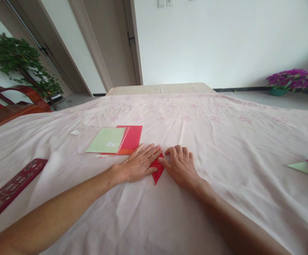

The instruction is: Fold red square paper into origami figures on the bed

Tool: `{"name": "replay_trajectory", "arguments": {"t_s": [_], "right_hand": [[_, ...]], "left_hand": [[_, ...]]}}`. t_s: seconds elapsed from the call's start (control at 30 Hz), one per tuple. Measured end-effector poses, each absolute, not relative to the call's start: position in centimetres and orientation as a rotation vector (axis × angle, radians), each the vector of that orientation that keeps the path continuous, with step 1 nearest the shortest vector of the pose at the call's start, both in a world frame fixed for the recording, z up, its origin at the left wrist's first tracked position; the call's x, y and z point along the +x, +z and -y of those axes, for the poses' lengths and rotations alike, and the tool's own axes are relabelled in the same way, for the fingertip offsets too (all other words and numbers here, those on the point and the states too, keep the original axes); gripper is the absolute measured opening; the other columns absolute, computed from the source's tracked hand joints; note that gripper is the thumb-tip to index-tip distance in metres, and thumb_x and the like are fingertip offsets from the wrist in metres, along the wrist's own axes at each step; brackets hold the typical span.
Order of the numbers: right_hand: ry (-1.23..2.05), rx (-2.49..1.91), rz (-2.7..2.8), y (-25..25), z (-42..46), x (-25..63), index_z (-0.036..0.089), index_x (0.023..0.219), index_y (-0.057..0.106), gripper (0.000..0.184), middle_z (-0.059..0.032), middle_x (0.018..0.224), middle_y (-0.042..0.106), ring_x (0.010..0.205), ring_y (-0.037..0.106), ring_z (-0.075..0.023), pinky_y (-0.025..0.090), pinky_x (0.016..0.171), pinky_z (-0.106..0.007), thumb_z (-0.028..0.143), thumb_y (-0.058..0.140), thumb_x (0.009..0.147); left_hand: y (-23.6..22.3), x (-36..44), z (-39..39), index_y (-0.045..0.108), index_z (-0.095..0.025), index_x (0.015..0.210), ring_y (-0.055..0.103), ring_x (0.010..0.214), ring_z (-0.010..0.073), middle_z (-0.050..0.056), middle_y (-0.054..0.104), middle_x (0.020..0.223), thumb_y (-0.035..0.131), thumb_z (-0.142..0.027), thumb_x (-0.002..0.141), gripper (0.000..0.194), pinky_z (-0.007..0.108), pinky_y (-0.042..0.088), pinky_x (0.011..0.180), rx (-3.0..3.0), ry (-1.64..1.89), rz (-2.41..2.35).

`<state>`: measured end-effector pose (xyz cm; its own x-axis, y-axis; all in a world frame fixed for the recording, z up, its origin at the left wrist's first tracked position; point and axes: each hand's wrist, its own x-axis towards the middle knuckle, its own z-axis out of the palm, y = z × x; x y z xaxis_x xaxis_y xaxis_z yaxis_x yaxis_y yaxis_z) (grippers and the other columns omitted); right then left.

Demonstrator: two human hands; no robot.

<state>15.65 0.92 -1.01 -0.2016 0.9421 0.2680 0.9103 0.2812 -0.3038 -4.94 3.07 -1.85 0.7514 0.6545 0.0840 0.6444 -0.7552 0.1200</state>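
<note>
We see a maroon item with unreadable markings, folded red paper on the cloth under our flat, open left hand, our half-open right hand thumbing its edge, a green sheet whose label is too small to read, and purple flowers.

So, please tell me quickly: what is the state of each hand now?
Left hand: open, lying flat, partly over the folded red paper.
Right hand: partly open, fingers curled, thumb at the paper's edge.
</note>
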Motion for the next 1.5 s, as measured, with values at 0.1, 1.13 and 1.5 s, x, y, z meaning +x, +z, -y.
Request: {"name": "replay_trajectory", "arguments": {"t_s": [0.1,1.13,1.5], "right_hand": [[0.033,-1.656,2.137,-1.4,-0.9,15.1,0.023,0.097,0.055,0.029,-0.0088,0.099,0.055,0.095,0.045,-0.0278,0.032,0.080,-0.041,0.050,0.054,0.087],[0.466,-1.185,2.047,-1.1,-1.4,19.5,0.024,0.127,0.049,0.057,-0.0077,0.124,0.058,0.113,0.052,-0.0258,0.042,0.092,-0.041,0.019,0.065,0.073],[0.037,-0.954,1.940,0.9,-1.3,17.8,0.025,0.091,0.063,0.004,-0.0002,0.084,0.068,0.082,0.057,-0.0170,0.037,0.076,-0.033,0.024,0.061,0.089]], "left_hand": [[-2.0,-4.9,-3.0,0.008,-0.026,0.152,0.011,0.146,0.0235,0.008,0.020,0.158,0.038,-0.051,0.095,0.069,0.046,0.005,0.117,2.871,0.197,-1.068],[3.0,-4.0,-6.0,0.057,-0.019,0.076,0.059,0.089,0.0189,0.003,0.065,0.083,0.067,-0.042,0.082,0.025,0.032,0.044,0.084,2.233,0.995,-0.923],[0.1,-0.9,-4.3,0.056,-0.021,0.079,0.053,0.121,0.0231,0.007,0.069,0.106,0.065,-0.038,0.085,0.020,0.046,0.035,0.105,2.048,1.361,-0.930]]}}
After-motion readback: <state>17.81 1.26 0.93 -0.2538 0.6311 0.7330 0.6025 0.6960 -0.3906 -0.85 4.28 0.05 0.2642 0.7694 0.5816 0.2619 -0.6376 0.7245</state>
